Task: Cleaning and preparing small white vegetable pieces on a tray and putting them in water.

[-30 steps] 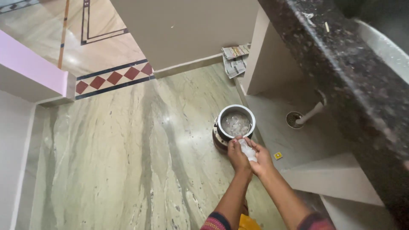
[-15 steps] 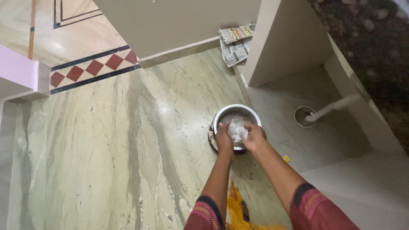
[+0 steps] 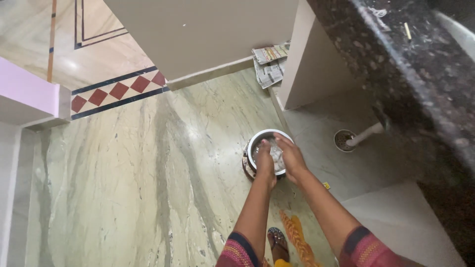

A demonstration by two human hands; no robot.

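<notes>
A round steel pot (image 3: pixel 253 143) stands on the marble floor (image 3: pixel 123 173) beside the low step of a wash area. Both my hands reach down into its mouth. My left hand (image 3: pixel 265 160) and my right hand (image 3: pixel 292 157) together grip a clear plastic bag (image 3: pixel 277 155) held between them over the pot. The bag looks pale and crumpled; its contents are not visible. What is inside the pot is hidden by my hands.
A dark granite counter (image 3: pixel 420 74) overhangs on the right. Below it a floor drain (image 3: pixel 342 140) with a white pipe (image 3: pixel 365 135) sits in a sunken tiled area. Folded newspapers (image 3: pixel 269 64) lie by the wall. A sandalled foot (image 3: pixel 278 243) is near the bottom edge.
My hands have moved from the pot's near rim to over its mouth with the bag. The camera has shifted, so the counter fills more of the right side.
</notes>
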